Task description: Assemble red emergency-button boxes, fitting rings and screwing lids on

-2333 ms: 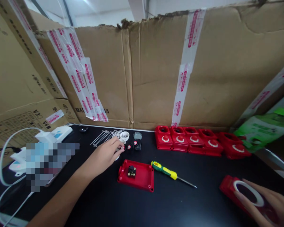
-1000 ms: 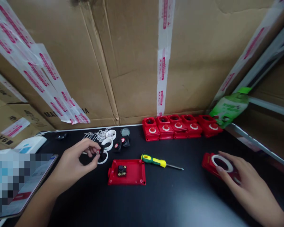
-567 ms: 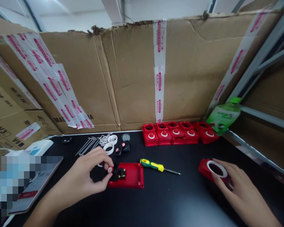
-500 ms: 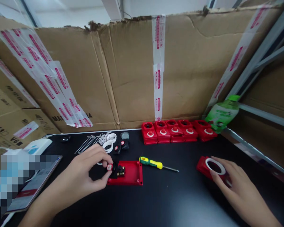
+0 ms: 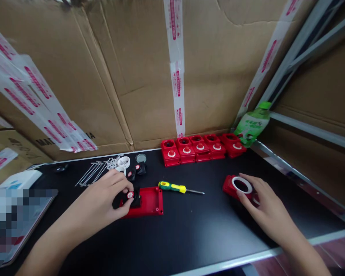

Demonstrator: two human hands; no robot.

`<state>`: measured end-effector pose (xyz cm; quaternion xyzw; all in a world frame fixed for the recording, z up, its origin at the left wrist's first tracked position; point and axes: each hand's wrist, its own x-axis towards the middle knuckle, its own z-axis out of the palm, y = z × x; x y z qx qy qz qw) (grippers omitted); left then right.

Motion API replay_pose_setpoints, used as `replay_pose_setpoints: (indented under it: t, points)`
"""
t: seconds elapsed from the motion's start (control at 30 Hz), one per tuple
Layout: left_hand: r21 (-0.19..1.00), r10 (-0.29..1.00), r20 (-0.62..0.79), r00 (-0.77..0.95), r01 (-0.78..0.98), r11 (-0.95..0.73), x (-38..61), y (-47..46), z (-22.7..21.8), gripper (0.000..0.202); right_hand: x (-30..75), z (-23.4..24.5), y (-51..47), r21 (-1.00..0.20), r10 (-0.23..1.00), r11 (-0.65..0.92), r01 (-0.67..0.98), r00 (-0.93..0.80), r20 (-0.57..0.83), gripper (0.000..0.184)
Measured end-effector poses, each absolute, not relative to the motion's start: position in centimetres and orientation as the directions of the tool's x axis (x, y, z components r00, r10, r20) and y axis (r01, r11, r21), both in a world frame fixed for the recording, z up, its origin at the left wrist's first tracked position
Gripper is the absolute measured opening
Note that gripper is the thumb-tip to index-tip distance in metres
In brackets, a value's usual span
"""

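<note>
My left hand point(image 5: 107, 197) pinches a black switch block point(image 5: 136, 198) by its small red-and-white knob, between thumb and fingertips. The block is at the left end of a shallow red tray-like cover point(image 5: 152, 199); whether it rests on the bottom cannot be told. At the right, my right hand point(image 5: 266, 203) is closed around a red plastic housing point(image 5: 229, 187), tilted, with a white ring point(image 5: 242, 184) around its round opening. A yellow-and-green screwdriver point(image 5: 175, 187) lies between the hands, its tip to the right.
Red button boxes point(image 5: 186, 150) stand in a row at the back, beside a green bottle point(image 5: 253, 124). Behind the left hand lie metal rods point(image 5: 90, 172), white rings point(image 5: 124, 162) and black switch blocks point(image 5: 140, 168). A tablet point(image 5: 31, 222) lies at left. Cardboard point(image 5: 143, 76) walls the back.
The view has tilted down and shifted, showing the table's front edge. The brass terminals of the block in my left hand now show less. Both hands keep their holds.
</note>
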<state>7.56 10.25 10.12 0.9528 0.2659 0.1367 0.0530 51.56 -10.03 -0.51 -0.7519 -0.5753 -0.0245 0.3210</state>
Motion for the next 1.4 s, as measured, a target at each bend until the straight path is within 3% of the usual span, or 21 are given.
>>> replay_pose_setpoints:
  t: [0.6, 1.13, 1.27, 1.4]
  points:
    - [0.307, 0.57, 0.187, 0.8, 0.503, -0.808, 8.0, 9.8, 8.8, 0.017, 52.7, -1.7, -10.2, -0.488, 0.854, -0.162, 0.858, 0.369, 0.366, 0.047]
    - [0.358, 0.612, 0.254, 0.749, 0.514, -0.779, 7.5, 10.2, 9.3, 0.014, 53.4, -2.4, -10.1, -0.488, 0.852, -0.173, 0.856, 0.379, 0.362, 0.047]
    - [0.263, 0.619, 0.316, 0.719, 0.56, -0.785, 8.1, 14.2, 10.6, 0.017, 53.5, -2.4, -10.1, -0.486, 0.854, -0.171, 0.857, 0.375, 0.361, 0.048]
    - [0.172, 0.595, 0.274, 0.756, 0.57, -0.803, 9.9, 20.2, 10.7, 0.015, 53.4, -2.2, -10.0, -0.498, 0.856, -0.165, 0.851, 0.375, 0.357, 0.048]
